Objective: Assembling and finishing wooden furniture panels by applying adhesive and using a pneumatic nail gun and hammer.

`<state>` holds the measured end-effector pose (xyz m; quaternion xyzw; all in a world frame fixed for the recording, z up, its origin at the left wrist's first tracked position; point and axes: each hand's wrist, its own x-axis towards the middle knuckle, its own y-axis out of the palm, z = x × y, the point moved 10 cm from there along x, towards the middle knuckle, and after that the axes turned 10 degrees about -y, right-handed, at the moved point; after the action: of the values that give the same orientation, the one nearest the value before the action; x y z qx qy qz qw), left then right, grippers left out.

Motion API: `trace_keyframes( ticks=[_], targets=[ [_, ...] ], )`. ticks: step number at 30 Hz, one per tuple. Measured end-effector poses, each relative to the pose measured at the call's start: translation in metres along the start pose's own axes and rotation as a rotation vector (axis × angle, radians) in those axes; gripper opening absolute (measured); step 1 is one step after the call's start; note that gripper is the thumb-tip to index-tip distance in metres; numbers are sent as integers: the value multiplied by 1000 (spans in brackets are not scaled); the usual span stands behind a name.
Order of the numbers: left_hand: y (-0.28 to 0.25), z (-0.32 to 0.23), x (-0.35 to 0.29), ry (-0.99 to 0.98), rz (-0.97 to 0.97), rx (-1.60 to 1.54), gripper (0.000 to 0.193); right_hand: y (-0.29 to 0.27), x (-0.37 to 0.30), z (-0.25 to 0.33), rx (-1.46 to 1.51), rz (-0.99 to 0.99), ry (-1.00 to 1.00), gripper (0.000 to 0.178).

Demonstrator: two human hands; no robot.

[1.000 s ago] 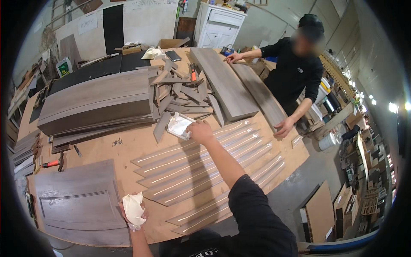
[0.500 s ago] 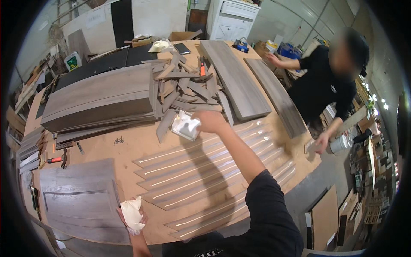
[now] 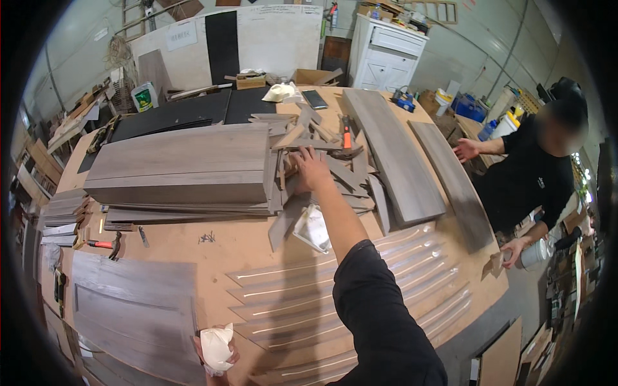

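My left hand [image 3: 234, 354], low in the picture, is wrapped round a cream-coloured soft bag [image 3: 217, 348]. My right hand [image 3: 312, 168] reaches into a heap of grey wood offcuts [image 3: 347, 172] on the table, its fingers apart over the pieces; whether they touch one is hard to see. Below my right wrist sits a small white tray [image 3: 313, 229] with white stuff in it. Grey wooden strips [image 3: 283, 311] lie side by side in front of me, each with a pale line of glue-like material along it. Left of them is a grey panel [image 3: 135, 315].
A stack of grey boards [image 3: 180, 161] stands left of the heap. Two long boards, one of them a thick plank [image 3: 393, 154], lie to its right. A hammer [image 3: 347, 138] rests on the heap, another hammer [image 3: 106, 244] at left. A co-worker [image 3: 528, 174] stands at the right edge.
My right hand has let go of the white tray, left it on the table and moved up to the offcuts. My left hand still holds the bag. The view has shifted.
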<state>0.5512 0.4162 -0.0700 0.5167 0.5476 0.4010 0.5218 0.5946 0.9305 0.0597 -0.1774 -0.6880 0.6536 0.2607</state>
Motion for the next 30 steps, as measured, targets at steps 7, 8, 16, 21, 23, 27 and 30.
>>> trace_keyframes(
  ticks=[7, 8, 16, 21, 23, 27, 30],
  targets=[
    [3, -45, 5, -161, -771, 2077, 30, 29, 41, 5, 121, 231, 90, 89],
    [4, -48, 0, -173, -813, 2126, 30, 34, 43, 3, 57, 296, 118, 88],
    [20, -73, -31, -257, -1129, 2526, 28, 57, 69, -21, 64, 309, 203, 57],
    [22, -71, -58, -357, -1335, 2735, 27, 74, 71, -34, 75, 269, 206, 48],
    [26, -71, -74, -395, -1437, 2817, 26, 74, 75, -26, 113, 238, 192, 51],
    [35, -67, -96, -454, -1613, 2982, 25, 41, 64, -6, -30, 132, 88, 60],
    [43, -69, -107, -480, -1770, 3102, 25, 24, 45, 8, -6, 26, 18, 63]
  ],
)
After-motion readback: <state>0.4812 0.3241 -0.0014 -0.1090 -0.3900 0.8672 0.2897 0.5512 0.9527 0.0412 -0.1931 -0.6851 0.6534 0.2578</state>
